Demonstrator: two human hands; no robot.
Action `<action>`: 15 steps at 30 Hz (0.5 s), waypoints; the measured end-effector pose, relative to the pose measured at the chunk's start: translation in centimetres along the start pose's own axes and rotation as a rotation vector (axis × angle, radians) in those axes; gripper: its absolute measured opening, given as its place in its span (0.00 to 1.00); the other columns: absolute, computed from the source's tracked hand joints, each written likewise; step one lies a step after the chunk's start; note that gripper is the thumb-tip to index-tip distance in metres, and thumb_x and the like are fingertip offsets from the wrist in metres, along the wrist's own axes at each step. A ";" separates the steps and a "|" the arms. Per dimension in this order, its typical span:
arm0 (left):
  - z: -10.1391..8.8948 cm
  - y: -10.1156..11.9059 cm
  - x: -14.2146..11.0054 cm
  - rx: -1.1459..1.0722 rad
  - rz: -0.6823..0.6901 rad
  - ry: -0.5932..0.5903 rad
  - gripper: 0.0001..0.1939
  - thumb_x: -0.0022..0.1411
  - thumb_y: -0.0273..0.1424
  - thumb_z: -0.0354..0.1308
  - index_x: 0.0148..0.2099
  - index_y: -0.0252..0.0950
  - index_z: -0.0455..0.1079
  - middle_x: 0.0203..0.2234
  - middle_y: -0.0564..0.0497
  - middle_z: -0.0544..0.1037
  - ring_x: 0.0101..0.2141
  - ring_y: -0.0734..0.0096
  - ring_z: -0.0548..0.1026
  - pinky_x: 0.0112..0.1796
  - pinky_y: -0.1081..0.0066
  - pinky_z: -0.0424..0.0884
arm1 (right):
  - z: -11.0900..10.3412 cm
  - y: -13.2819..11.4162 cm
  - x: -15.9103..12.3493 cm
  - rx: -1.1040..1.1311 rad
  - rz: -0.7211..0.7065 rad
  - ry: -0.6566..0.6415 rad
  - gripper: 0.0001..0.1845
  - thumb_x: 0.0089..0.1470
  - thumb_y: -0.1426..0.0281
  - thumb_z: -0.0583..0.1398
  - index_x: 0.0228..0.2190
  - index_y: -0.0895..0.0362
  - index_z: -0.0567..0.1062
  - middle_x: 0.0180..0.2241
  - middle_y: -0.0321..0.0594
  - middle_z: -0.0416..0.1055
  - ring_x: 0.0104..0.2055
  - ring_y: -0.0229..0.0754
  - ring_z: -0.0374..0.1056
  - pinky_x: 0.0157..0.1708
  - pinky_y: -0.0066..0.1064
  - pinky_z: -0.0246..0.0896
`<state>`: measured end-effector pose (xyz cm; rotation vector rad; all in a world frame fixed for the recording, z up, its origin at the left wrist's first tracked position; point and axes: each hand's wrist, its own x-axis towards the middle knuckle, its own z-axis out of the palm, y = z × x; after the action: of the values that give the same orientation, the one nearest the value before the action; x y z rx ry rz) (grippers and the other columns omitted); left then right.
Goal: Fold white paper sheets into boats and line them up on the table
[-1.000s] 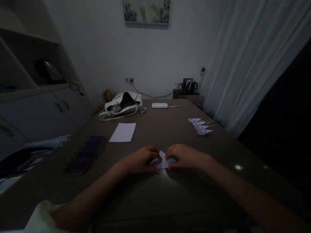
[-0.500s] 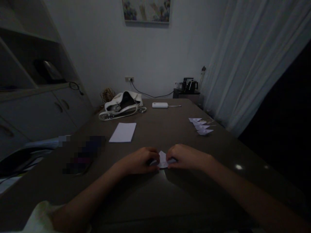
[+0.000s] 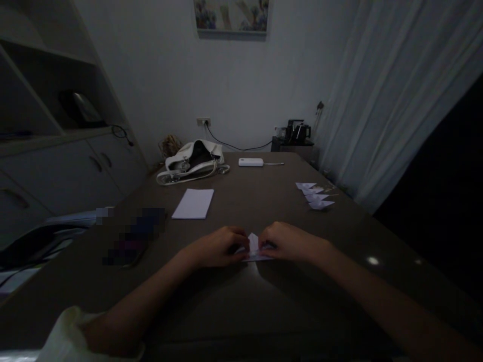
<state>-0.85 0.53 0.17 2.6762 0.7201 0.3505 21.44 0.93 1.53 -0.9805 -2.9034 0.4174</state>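
Between my hands a small piece of folded white paper (image 3: 254,245) lies low at the tabletop, its pointed top showing in the gap. My left hand (image 3: 222,246) pinches its left side, the fingers curled over the paper and the thumb below. On the right side my right hand (image 3: 285,242) grips it the same way, thumb along the lower edge. Much of the paper is hidden under the fingers. Farther off to the right, several folded white paper boats (image 3: 315,196) stand in a slanting row.
A stack of white paper (image 3: 193,203) lies left of centre on the dark table (image 3: 234,301). Behind it sits a white handbag (image 3: 194,161), and a white power bank (image 3: 251,162) with a short cable lies near the far edge. A blurred-out item (image 3: 136,236) is at left.
The paper's lower edge now shows as a longer, straighter strip reaching under my right thumb. Both hands keep their hold and have barely moved. The whole view has shifted slightly.
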 end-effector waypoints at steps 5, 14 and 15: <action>0.0 -0.1 0.0 -0.050 -0.014 -0.029 0.10 0.63 0.34 0.53 0.42 0.34 0.71 0.36 0.46 0.74 0.33 0.69 0.73 0.34 0.73 0.66 | 0.4 -0.3 0.1 -0.080 0.026 0.052 0.10 0.54 0.73 0.55 0.29 0.59 0.76 0.27 0.41 0.75 0.26 0.37 0.68 0.26 0.26 0.53; 0.9 -0.9 0.3 -0.072 -0.080 0.023 0.10 0.65 0.29 0.50 0.41 0.33 0.72 0.36 0.47 0.73 0.33 0.72 0.72 0.35 0.75 0.65 | 1.6 -0.2 0.0 -0.072 0.074 0.134 0.08 0.56 0.74 0.54 0.30 0.59 0.74 0.30 0.42 0.74 0.31 0.38 0.69 0.30 0.26 0.54; 1.0 -0.9 0.3 -0.081 -0.091 0.029 0.10 0.65 0.29 0.50 0.41 0.33 0.72 0.36 0.46 0.73 0.33 0.72 0.72 0.35 0.75 0.65 | 1.7 -0.1 0.0 -0.056 0.071 0.147 0.07 0.56 0.73 0.55 0.30 0.59 0.74 0.31 0.42 0.74 0.31 0.38 0.69 0.30 0.26 0.54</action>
<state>-0.69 1.20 -1.05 2.5581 0.8155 0.3871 21.16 0.43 -0.06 -1.0758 -2.7696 0.2564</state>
